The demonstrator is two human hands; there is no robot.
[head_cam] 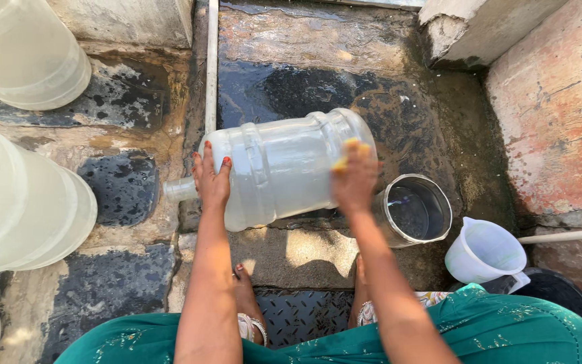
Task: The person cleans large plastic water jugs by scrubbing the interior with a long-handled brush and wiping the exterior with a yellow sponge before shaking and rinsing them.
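head | hands point(211, 180) point(353, 176) apart, pressed on lying jug point(281, 165) | steel pot point(415, 210), white pitcher point(485, 251) beside

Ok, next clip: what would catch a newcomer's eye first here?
A big clear water jug lies on its side on the wet stone floor at centre, the left hand steadying it near the neck. The right hand presses a yellow sponge against its base end, beside a steel pot and a white jug.

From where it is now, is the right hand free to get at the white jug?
Probably yes. The right hand presses a yellow sponge on the big bottle; only the steel pot sits between it and the white jug, whose top is uncovered.
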